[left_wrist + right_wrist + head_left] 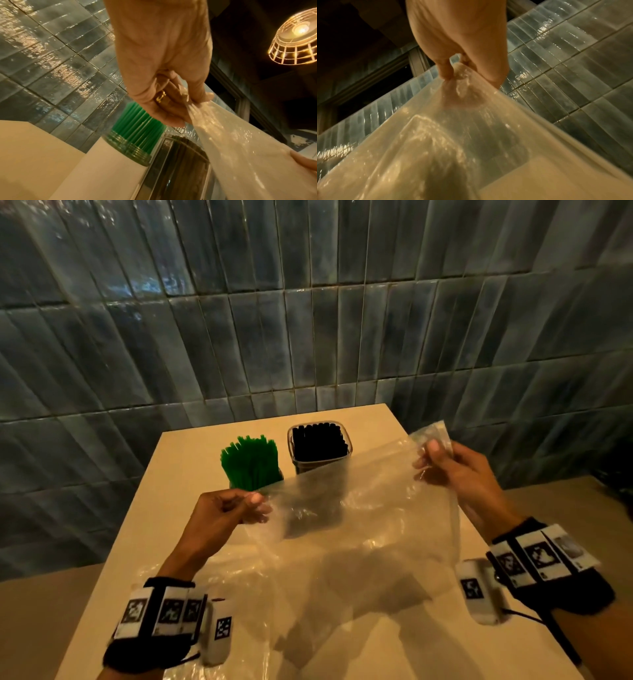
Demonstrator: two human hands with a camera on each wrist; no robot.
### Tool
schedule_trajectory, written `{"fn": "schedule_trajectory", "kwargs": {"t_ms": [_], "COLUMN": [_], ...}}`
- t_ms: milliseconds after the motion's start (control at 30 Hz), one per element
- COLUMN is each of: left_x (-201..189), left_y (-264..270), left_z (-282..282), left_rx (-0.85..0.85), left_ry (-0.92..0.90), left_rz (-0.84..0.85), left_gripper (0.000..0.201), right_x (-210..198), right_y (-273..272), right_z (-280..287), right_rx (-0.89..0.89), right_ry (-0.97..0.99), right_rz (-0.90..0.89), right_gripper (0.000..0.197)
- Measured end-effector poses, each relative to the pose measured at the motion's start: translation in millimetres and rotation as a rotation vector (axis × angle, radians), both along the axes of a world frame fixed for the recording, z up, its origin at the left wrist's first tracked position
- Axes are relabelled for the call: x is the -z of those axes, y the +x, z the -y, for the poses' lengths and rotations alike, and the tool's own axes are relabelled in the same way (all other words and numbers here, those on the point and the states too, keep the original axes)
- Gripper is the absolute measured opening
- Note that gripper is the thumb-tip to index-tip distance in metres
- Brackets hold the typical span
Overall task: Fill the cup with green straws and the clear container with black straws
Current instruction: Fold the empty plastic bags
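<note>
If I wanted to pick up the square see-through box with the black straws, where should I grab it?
Probably by its flat side walls, low down. The clear container stands upright and is square, so two opposite walls give a steady grip. Come from the right: the cup of green straws stands close on its left. Don't grab the black straws poking above the rim; they're loose.

Dark glossy blue-green tiled wall (308,320) behind a pale table (191,460); lit wire-cage pendant lamp (295,39) overhead, warm dim light.
</note>
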State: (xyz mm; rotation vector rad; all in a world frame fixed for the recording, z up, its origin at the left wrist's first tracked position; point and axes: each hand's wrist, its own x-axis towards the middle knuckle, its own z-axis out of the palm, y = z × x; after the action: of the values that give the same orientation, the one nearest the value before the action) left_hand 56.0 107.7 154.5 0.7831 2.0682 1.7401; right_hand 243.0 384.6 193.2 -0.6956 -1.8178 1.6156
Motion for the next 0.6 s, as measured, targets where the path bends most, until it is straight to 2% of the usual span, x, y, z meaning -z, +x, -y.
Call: {"fn": "schedule_trajectory", "kwargs": {"t_ms": [133,300,367,433,467,500,600], "left_x": [3.8,0.2,-0.7,0.8,0.3,0.9,-3.0], "left_y": [-2.4,-1.5,-2.6,3.3,10.3,17.3,30.6], "left_z": [8.9,13.8,16.5,17.9,16.5,15.1,5.7], "left_rx": [-0.05,-0.115,-0.086,0.001,0.041,0.059,-0.07], "left_ry": [0.08,0.271,0.31,0.195,0.114,0.063,0.149], "left_rz": [0.06,0.223,0.278,0.259,0.225,0.179,0.104], "left_gripper": [0.024,0.033,0.051,0.08,0.086,0.083,0.043], "right_x": [-14.0,-26.1,-28.2,-31.0,-33.1,-35.3,-36.4], "right_y": [-4.2,-11.9,-13.5,-14.4,-14.7,-14.2,-13.6], "right_z": [-0.9,-3.8,-5.3,-6.5,-7.5,-7.1,-2.5], "right_rx": [-0.037,-0.061,-0.041,-0.001,0.019,0.029,-0.042], "right_ry": [-0.01,-0.072,-0.148,-0.269,-0.332,-0.399,-0.529], "right_rz": [-0.005,-0.046,-0.088,-0.149,-0.184,-0.221,-0.221], "right_gripper": [0.019,0.02,0.021,0.023,0.024,0.027,0.052]}}
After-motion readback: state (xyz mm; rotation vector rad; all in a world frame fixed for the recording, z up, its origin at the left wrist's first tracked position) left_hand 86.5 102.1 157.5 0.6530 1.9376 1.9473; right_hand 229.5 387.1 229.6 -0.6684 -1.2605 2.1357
